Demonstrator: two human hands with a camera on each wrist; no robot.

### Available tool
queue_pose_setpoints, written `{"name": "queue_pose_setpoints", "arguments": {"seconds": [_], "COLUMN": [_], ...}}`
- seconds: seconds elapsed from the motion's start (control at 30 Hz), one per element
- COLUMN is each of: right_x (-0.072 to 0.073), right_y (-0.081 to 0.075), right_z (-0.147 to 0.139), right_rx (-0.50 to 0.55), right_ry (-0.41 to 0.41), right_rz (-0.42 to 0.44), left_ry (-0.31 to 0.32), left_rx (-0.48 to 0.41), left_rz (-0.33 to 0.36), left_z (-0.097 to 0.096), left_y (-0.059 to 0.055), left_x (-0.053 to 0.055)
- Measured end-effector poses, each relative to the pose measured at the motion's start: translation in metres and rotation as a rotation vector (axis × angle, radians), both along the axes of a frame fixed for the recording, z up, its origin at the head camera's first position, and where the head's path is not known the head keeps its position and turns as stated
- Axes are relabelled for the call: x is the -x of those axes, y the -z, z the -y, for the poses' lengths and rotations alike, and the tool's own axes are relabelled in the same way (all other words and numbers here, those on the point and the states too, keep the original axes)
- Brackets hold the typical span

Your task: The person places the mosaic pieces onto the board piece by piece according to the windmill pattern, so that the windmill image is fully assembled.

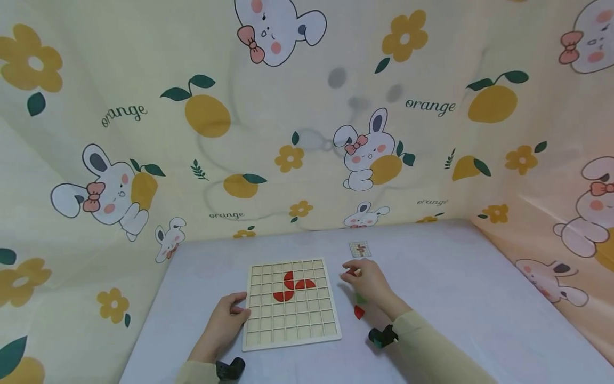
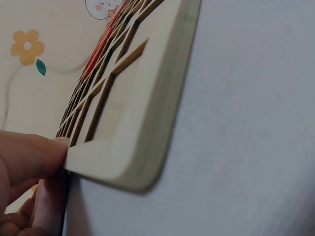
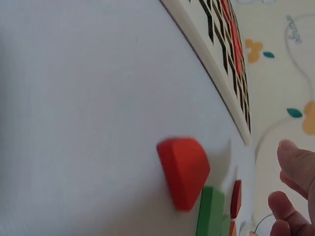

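Observation:
A square, cream-coloured grid board [image 1: 293,325] lies on the table, with three pairs of red quarter-circle pieces [image 1: 284,295] near its middle. My left hand [image 1: 225,320] holds the board's left edge; its thumb [image 2: 37,156] rests on the frame in the left wrist view. Off the board's right side, my right hand [image 1: 369,282] pinches a small red piece [image 1: 352,272], mostly covered by the fingers. Beneath that hand, a loose red piece [image 3: 184,172] and green pieces [image 3: 210,211] lie on the table, partly hidden in the head view.
A small pattern card [image 1: 360,249] with a printed grid lies behind the right hand. White cloth covers the table [image 1: 446,288]. A patterned fabric backdrop [image 1: 307,202] rises at the back and sides. Another dark red piece [image 3: 236,198] lies beyond the green ones.

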State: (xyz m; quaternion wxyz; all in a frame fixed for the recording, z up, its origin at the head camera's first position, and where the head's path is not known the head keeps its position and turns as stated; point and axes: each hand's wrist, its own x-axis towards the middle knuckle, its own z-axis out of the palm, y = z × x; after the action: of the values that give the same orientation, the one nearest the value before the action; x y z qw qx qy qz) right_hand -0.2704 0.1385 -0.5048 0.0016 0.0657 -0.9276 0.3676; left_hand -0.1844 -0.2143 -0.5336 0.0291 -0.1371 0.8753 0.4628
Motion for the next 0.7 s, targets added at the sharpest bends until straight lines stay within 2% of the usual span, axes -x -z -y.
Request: {"name": "queue_pose_setpoints", "arguments": {"seconds": [0.43,0.7], "right_x": [0.014,0.019], "right_y": [0.011,0.018], "right_z": [-0.015,-0.016], "right_rx": [-0.020,-0.084], "right_ry": [0.065,0.081], "right_rz": [0.078,0.102], "left_ry": [-0.003,-0.009], "left_rx": [0.001,0.010], "left_rz": [0.000,0.000], "left_z": [-0.001,-0.001], "left_y": [-0.001,0.002], "left_x": [-0.001,0.000]}}
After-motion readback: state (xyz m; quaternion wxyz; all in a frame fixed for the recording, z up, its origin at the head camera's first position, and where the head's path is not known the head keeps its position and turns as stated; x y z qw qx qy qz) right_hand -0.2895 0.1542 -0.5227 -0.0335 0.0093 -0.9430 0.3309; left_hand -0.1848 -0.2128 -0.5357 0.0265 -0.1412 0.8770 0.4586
